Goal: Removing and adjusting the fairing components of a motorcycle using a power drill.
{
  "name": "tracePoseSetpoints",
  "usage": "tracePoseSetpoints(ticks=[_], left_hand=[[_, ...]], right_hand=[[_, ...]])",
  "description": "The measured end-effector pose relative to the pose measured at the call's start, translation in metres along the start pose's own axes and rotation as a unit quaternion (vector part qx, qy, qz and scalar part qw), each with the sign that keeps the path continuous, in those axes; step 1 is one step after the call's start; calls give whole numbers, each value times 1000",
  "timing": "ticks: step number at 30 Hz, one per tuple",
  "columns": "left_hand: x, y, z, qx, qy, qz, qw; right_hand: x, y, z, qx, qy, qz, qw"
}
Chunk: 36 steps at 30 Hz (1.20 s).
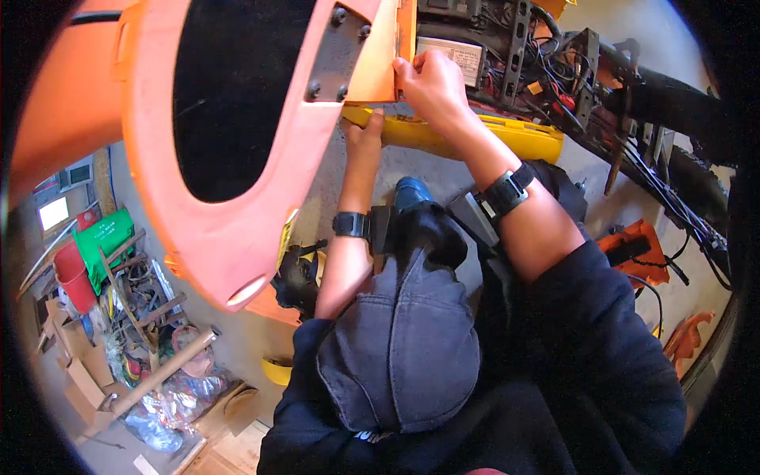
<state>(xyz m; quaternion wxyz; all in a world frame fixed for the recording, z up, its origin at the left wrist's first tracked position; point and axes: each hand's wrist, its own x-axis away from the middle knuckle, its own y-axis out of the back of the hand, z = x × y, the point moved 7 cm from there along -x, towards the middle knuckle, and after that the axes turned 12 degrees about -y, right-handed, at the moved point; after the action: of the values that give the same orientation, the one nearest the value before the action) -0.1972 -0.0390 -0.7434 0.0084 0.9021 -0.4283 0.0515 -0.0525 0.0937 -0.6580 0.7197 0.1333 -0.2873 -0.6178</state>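
My left hand (pixel 364 142) is closed around the left end of a long curved yellow panel (pixel 507 138), with the thumb on its upper side. Just above it, my right hand (pixel 434 85) has its fingers curled and thumb pressed in at the edge of an orange body panel (pixel 378 67). What lies between those fingertips is hidden. Beside the right hand sits a dark box with a white label (pixel 451 54) in the vehicle's exposed frame. A dark bracket with several bolts (pixel 340 55) is fixed on the large orange shell (pixel 214 237).
Loose wiring (pixel 566 71) and metal frame parts run along the upper right. An orange piece (pixel 637 249) lies on the floor at right. At the left are a red bin (pixel 75 277), a green container (pixel 107 241), a cardboard tube (pixel 162 372) and plastic bags (pixel 170 412).
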Motion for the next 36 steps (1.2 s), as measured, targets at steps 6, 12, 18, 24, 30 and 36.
tracePoseSetpoints(ticks=[6, 12, 18, 24, 30, 36], left_hand=[[-6, -3, -4, -96, -36, 3, 995], [-20, 0, -8, -112, -75, 39, 990], [-18, -17, -19, -67, -122, 26, 990], [-18, -9, -15, -49, -153, 4, 987], [-13, -8, 22, 50, -69, -3, 996], [-26, 10, 19, -86, -160, -21, 983]], right_hand=[[1, -4, -4, -22, 18, 14, 1000], [3, -2, -3, 3, 34, -30, 999], [1, -4, -6, -4, -7, 30, 1000], [6, -3, 0, -3, -8, 44, 999], [3, -1, -4, -15, -4, 24, 1000], [3, -7, 0, 28, 34, 43, 998]])
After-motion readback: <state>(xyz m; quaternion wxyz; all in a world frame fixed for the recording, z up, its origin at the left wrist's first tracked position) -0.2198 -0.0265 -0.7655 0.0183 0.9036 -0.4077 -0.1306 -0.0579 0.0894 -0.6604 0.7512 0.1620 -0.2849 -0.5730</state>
